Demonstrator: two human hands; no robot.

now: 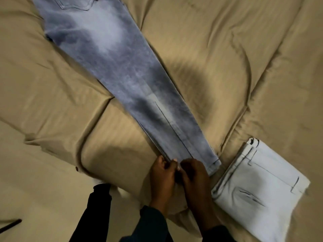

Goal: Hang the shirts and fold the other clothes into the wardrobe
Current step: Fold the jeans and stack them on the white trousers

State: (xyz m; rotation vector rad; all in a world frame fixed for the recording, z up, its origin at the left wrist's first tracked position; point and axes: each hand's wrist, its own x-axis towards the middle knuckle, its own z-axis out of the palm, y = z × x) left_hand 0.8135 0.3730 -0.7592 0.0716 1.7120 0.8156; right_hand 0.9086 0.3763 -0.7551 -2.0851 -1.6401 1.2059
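A pair of faded blue-grey jeans [122, 67] lies stretched out on the tan bedcover [227, 49], legs stacked one on the other, waist at the top left and hems near me. My left hand [162, 179] and my right hand [194, 177] sit side by side at the hem end, and both pinch the cuff edge with curled fingers. A folded pair of white trousers [262, 187] lies on the cover just right of my hands.
The tan cover is rumpled, with a thick fold [97, 130] running left of the jeans. The bed's edge and pale floor [43, 198] are at the lower left, where a dark thin object [10, 225] lies.
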